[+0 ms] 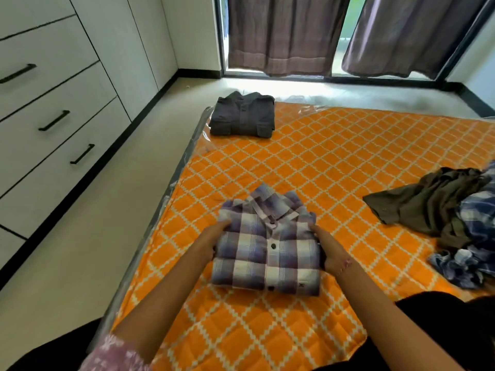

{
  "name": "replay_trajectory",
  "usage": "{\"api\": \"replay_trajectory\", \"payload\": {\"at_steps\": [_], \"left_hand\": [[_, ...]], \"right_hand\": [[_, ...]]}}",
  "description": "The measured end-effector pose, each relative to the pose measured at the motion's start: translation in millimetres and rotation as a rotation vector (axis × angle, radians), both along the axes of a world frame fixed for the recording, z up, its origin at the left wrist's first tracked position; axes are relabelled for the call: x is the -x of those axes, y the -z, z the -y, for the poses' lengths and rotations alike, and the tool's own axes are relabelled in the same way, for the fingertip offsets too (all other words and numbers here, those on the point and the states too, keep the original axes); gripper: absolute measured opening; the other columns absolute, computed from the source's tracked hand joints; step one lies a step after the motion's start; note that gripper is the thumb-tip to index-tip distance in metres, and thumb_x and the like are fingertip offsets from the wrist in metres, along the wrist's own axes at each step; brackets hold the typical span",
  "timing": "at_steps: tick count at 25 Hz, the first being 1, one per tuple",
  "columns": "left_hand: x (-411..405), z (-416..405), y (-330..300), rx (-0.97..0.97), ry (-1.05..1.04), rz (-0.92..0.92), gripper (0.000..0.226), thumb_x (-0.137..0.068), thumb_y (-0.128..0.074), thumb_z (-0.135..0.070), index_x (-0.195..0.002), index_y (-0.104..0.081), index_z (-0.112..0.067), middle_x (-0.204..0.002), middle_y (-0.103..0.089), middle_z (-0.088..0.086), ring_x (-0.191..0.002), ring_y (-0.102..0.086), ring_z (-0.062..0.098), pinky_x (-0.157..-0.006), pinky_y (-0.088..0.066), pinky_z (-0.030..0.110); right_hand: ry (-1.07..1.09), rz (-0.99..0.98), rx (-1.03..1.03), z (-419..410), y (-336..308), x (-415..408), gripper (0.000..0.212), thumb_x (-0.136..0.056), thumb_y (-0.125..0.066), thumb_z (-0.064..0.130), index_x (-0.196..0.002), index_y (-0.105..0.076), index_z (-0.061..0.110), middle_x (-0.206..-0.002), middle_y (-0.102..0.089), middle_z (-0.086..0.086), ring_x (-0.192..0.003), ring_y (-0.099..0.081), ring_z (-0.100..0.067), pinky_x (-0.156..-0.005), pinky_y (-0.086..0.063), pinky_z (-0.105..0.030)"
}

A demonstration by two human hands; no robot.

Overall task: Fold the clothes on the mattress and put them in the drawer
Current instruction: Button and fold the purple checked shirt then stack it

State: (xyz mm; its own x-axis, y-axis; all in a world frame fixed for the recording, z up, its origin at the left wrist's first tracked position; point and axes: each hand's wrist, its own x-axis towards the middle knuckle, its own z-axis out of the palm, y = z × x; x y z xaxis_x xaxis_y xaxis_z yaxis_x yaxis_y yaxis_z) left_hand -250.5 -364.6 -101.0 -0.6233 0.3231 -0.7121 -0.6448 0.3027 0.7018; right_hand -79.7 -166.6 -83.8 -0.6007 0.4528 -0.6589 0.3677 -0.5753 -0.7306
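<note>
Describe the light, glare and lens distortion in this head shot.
Head view: daylight enters under the curtains, washing out the floor there; glare on the plastic wrap at the mattress edge; wide-angle bending curves the drawers; plaid shirt sharp.

No readable text, brand name, number or sign appears anywhere in the view. The one candidate is a small dark mark on a white square near the bottom hem of the folded plaid shirt (267, 247), just below the right hand (333, 254); it is too small and blurred to make out as letters or a logo. The collar of that shirt, beyond both hands, shows a pale strip where a label could sit, but nothing on it can be read.
</note>
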Motion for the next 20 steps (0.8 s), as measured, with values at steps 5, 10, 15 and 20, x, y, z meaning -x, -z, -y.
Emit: {"api": "replay_trajectory", "payload": {"at_steps": [5, 10, 15, 20], "left_hand": [[-26.2, -7.6, 7.7, 0.139, -0.128, -0.408, 0.026, -0.093, -0.058, -0.021, -0.094, -0.065, 0.003, -0.086, -0.066, 0.021, -0.082, -0.063, 0.036, -0.061, -0.045, 0.037], [-42.1, -20.0, 5.3, 0.437, -0.211, -0.754, 0.025, -0.093, -0.056, -0.021, -0.114, -0.055, -0.007, -0.116, -0.06, 0.017, -0.105, -0.056, 0.034, -0.081, -0.045, 0.042], [-45.9, -39.7, 14.4, 0.519, 0.582, -1.548, 0.038, -0.092, -0.042, -0.029, -0.124, -0.059, -0.017, -0.136, -0.053, 0.012, -0.127, -0.049, 0.03, -0.098, -0.04, 0.052], [-37.1, -48.4, 23.9, 0.675, 0.981, -1.22, 0.105, -0.064, 0.039, -0.065, -0.152, -0.005, -0.028, -0.16, 0.003, -0.004, -0.147, 0.006, 0.015, -0.112, 0.005, 0.055]], "right_hand": [[0.126, 0.053, -0.503, 23.5, 29.7, 8.6, 0.031, -0.097, -0.052, 0.03, -0.097, -0.067, 0.002, -0.092, -0.067, -0.021, -0.086, -0.062, -0.037, -0.073, -0.051, -0.048], [0.081, 0.326, -0.817, 22.9, 43.2, 13.1, 0.034, -0.098, -0.045, 0.04, -0.095, -0.058, 0.008, -0.083, -0.059, -0.011, -0.078, -0.054, -0.029, -0.058, -0.035, -0.032], [-0.349, 0.183, -1.525, 2.9, 17.7, 57.1, 0.053, -0.089, -0.048, 0.003, -0.14, -0.042, 0.018, -0.145, -0.041, -0.008, -0.133, -0.034, -0.03, -0.1, -0.03, -0.048], [-1.367, 0.329, -1.373, -42.7, -16.0, 123.5, 0.082, -0.087, -0.066, 0.033, -0.15, -0.015, 0.019, -0.134, -0.05, -0.013, -0.122, -0.043, -0.034, -0.092, -0.036, -0.049]]}}
